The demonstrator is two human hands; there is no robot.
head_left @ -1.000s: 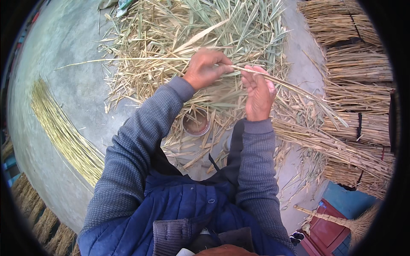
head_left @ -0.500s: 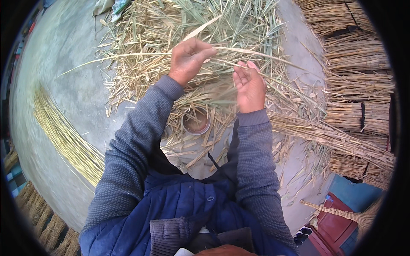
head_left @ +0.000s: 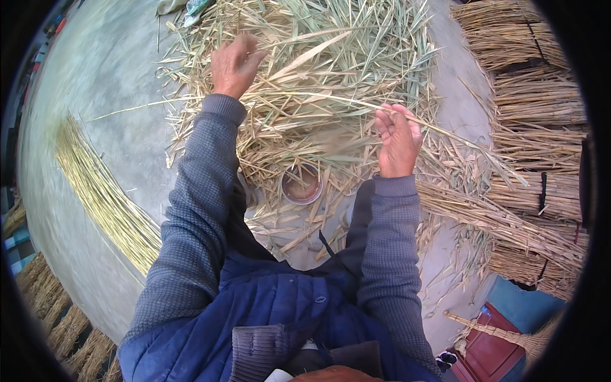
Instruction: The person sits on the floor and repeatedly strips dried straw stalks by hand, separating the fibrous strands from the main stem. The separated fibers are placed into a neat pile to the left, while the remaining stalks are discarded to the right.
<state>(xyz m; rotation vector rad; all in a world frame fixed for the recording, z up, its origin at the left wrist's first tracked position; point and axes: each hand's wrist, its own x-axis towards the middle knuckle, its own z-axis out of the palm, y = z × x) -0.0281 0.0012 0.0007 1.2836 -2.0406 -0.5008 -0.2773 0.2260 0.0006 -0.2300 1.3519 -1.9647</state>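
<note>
A long thin pale reed stalk (head_left: 331, 97) stretches across the heap of dry leaves and stripped husks (head_left: 356, 60), its far end out over the floor at the right. My right hand (head_left: 399, 141) grips this stalk between thumb and fingers, palm turned up. Over the left part of the heap is my left hand (head_left: 235, 67), fingers bent and the thumb standing apart from them. I see nothing in it, and the stalk seems to pass under its wrist. A round metal-rimmed bowl (head_left: 318, 195) with leaf scraps across it sits between my legs.
A bundle of yellowish stripped stalks (head_left: 105, 197) lies on the concrete floor (head_left: 118, 63) at left. Unstripped stalks (head_left: 503, 219) lie to my right, by stacked tied reed bundles (head_left: 534, 95). A straw broom (head_left: 493, 329) rests across a red panel (head_left: 493, 350) at lower right.
My left hand has come off the stalk and moved left and away from me. My right hand has shifted right, still holding the stalk. The leaf strip by the left hand now lies on the heap.
</note>
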